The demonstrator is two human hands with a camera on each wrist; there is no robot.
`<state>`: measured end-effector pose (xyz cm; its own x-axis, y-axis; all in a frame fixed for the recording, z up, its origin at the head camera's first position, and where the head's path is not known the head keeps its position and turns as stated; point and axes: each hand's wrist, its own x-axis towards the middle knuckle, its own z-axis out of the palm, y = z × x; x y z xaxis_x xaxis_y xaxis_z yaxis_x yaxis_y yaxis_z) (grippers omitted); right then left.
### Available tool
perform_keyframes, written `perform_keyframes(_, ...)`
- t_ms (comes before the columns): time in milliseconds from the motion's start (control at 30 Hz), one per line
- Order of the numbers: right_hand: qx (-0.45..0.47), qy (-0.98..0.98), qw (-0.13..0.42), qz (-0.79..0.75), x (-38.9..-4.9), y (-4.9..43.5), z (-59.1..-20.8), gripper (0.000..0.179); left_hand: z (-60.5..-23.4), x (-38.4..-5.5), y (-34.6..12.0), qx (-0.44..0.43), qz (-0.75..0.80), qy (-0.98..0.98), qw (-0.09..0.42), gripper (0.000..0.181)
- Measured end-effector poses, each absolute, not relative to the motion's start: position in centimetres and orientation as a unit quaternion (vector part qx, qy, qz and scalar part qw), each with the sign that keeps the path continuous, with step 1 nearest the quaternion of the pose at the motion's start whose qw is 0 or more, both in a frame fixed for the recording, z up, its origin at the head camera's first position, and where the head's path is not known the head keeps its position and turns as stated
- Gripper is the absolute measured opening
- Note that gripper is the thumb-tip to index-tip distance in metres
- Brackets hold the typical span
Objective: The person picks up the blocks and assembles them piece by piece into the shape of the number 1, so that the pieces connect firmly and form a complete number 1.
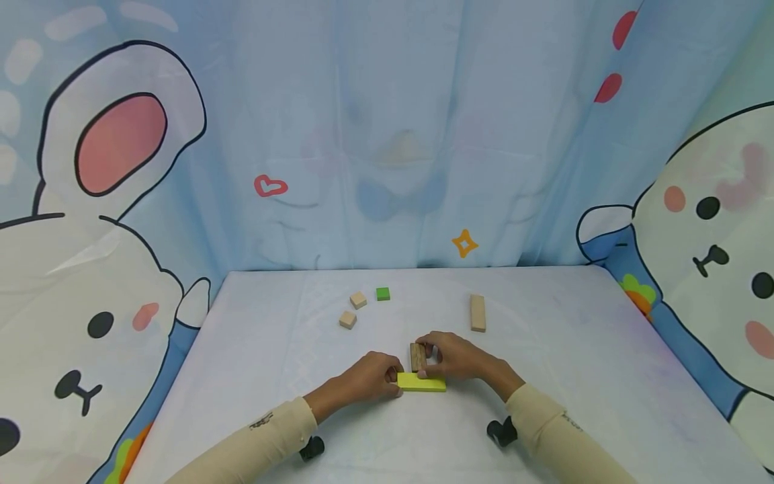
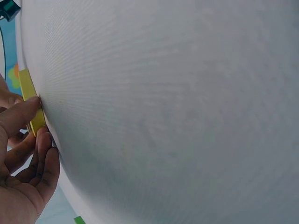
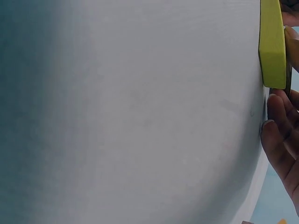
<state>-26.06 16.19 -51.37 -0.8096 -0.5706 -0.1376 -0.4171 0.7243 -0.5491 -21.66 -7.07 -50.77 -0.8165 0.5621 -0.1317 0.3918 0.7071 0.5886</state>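
Note:
A flat yellow block (image 1: 421, 382) lies crosswise on the white table, and my left hand (image 1: 371, 376) pinches its left end between thumb and fingers. In the left wrist view, the left thumb presses on the yellow block (image 2: 28, 84) while the other fingers curl beside it. Just behind it a brown wooden block (image 1: 416, 357) points away from me, gripped by my right hand (image 1: 456, 356) with thumb at the near end and fingers at the far end. The right wrist view shows the yellow block (image 3: 272, 60) close to the right fingers; the brown block is mostly hidden there.
Two small pale wooden cubes (image 1: 347, 319) and a green cube (image 1: 383, 294) sit farther back to the left. A long pale wooden block (image 1: 478, 313) lies back right. A printed curtain (image 1: 387, 134) hangs behind the white table (image 1: 272, 336).

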Motion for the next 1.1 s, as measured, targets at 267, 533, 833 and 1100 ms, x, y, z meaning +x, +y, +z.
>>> perform_keyframes(267,-0.264,0.914,0.167,-0.258,-26.31,16.10,-51.35,0.067,-50.58,-21.56,-7.09,0.255,0.287,0.910,0.158,0.028)
perform_keyframes(533,-0.249,0.916,0.181,-0.259,-26.31,15.89,-51.13,0.065,-50.67,-21.62,-7.02,0.258,0.282,0.911,0.157,0.028)
perform_keyframes(833,-0.223,0.917,0.200,-0.263,-26.53,15.58,-51.21,0.066,-50.87,-21.66,-6.98,0.260,0.276,0.912,0.154,0.028)
perform_keyframes(1100,-0.226,0.916,0.197,-0.267,-26.61,15.60,-51.23,0.066,-50.74,-21.63,-7.00,0.261,0.282,0.910,0.154,0.027)
